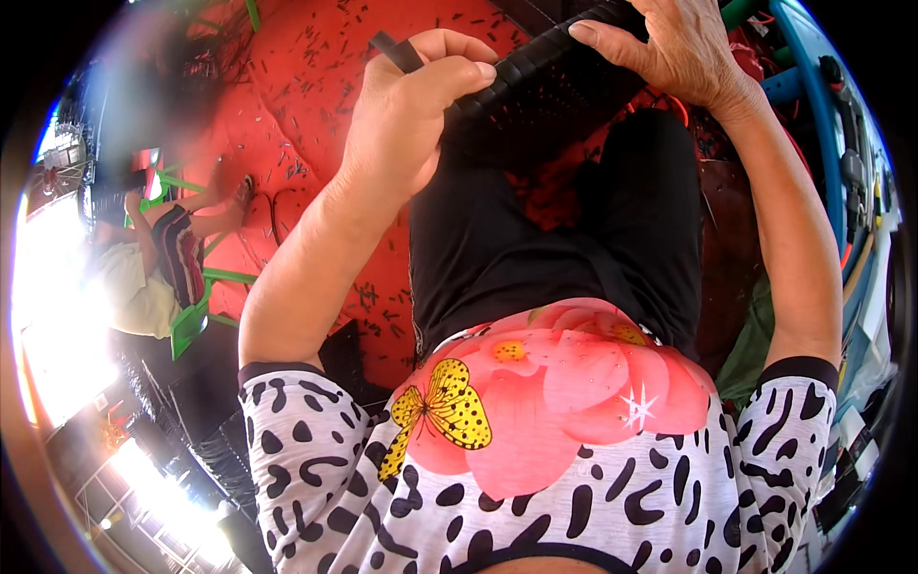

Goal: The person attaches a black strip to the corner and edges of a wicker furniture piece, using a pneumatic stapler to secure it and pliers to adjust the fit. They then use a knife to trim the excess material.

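Far off to the left of my fingers, a person in a pale yellowish shirt [134,298] sits on a green plastic chair [189,330]. Coming in closer, there's the flat red floor [287,107], strewn with short, thin, dark scraps [368,292], spreading left of my left wrist.

And here's my left hand [406,113]: thumb and forefinger drawn close, pinching the lower left end of a long black bar ringed with slanting bands [535,55]. A flat, dark, ribbon-like strip [396,52] pokes up beyond the knuckles on the far left side of that grip; where it runs inside my hand, I can't tell. The bar slants up and away to the right, bridging the gap between my two hands. Just under it, between my fingers, sits a black surface with a dotted texture [559,113], and nearer my body, my black cloth trousers [502,239].

Over to my right hand [687,48]: the thumb stretches left, its tip at the bar's upper side; the other fingers run out of view at the top, so whether they're curled or spread, I can't tell. Right of that wrist curves a light blue, smooth rim [820,105].
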Demonstrator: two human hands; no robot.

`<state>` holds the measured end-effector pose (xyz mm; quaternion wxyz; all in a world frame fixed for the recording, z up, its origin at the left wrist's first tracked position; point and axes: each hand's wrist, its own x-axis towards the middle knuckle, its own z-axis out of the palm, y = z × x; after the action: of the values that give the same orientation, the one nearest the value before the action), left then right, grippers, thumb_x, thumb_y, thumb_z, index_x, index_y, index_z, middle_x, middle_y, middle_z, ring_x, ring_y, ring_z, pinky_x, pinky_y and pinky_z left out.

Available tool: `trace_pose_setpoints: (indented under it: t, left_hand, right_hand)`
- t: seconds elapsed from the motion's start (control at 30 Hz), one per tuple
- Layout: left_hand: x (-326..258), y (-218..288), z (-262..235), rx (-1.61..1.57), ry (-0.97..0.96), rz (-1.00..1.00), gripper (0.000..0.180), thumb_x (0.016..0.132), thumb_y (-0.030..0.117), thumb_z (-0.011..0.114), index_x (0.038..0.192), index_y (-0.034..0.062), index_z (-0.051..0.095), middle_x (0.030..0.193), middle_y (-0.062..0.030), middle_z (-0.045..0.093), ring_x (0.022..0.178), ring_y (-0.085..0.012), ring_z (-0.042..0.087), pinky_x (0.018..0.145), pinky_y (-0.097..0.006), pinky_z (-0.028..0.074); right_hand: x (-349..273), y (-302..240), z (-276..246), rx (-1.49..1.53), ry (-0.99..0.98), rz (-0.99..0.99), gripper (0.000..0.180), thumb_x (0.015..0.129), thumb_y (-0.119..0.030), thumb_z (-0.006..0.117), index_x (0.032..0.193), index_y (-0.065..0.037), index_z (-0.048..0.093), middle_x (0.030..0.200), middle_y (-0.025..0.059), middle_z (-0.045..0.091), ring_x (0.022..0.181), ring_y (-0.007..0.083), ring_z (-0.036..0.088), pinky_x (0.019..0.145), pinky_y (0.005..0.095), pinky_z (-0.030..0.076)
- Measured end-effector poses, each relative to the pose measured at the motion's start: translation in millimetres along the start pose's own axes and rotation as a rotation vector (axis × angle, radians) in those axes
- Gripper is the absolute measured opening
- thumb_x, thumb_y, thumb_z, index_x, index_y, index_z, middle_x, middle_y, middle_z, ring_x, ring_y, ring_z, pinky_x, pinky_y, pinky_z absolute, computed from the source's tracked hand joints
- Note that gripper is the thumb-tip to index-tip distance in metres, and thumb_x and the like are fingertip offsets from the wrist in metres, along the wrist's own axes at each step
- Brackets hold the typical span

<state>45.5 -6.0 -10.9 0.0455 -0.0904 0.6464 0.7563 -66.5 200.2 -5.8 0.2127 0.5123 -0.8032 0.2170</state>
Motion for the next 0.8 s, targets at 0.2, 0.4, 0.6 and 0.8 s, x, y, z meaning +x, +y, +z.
trace_pose_setpoints:
  t: [0.2, 0.4, 0.6, 0.8]
  left_hand:
    - [13, 4, -10, 0.171, -0.134, -0.009, 0.014, 0.074, 0.008, 0.054, 0.081, -0.0029, 0.059, 0.076, -0.0054, 0.059, 0.074, -0.0106, 0.054, 0.069, -0.022, 0.041]
    - [12, 0, -3, -0.089, -0.033, -0.157, 0.007, 0.064, 0.003, 0.050, 0.071, 0.0033, 0.051, 0.062, -0.0016, 0.049, 0.057, -0.0111, 0.048, 0.055, -0.022, 0.038]
    - [9, -2, -2, -0.137, 0.077, -0.131, 0.007, 0.065, 0.002, 0.050, 0.072, 0.0031, 0.052, 0.064, -0.0019, 0.050, 0.060, -0.0113, 0.048, 0.057, -0.022, 0.038]
    - [-7, -13, -5, -0.164, -0.118, 0.037, 0.024, 0.078, 0.014, 0.052, 0.093, -0.0047, 0.057, 0.084, -0.0067, 0.060, 0.078, -0.0108, 0.054, 0.072, -0.023, 0.041]
  right_hand:
    - [2, -2, 0, -0.001, -0.003, 0.005, 0.047, 0.071, -0.046, 0.058, 0.089, -0.002, 0.060, 0.077, 0.0110, 0.059, 0.077, 0.0282, 0.057, 0.072, 0.0361, 0.037]
    - [3, -3, 0, 0.002, -0.019, 0.019, 0.047, 0.071, -0.046, 0.058, 0.088, -0.002, 0.060, 0.076, 0.0108, 0.059, 0.076, 0.0280, 0.056, 0.071, 0.0357, 0.037]
    - [3, -2, 1, -0.003, 0.009, -0.003, 0.045, 0.071, -0.044, 0.059, 0.088, -0.002, 0.060, 0.077, 0.0107, 0.059, 0.076, 0.0279, 0.056, 0.070, 0.0355, 0.037]
    - [3, -3, -7, -0.017, -0.044, 0.005, 0.043, 0.071, -0.042, 0.060, 0.088, -0.002, 0.060, 0.078, 0.0110, 0.059, 0.077, 0.0281, 0.056, 0.070, 0.0359, 0.037]
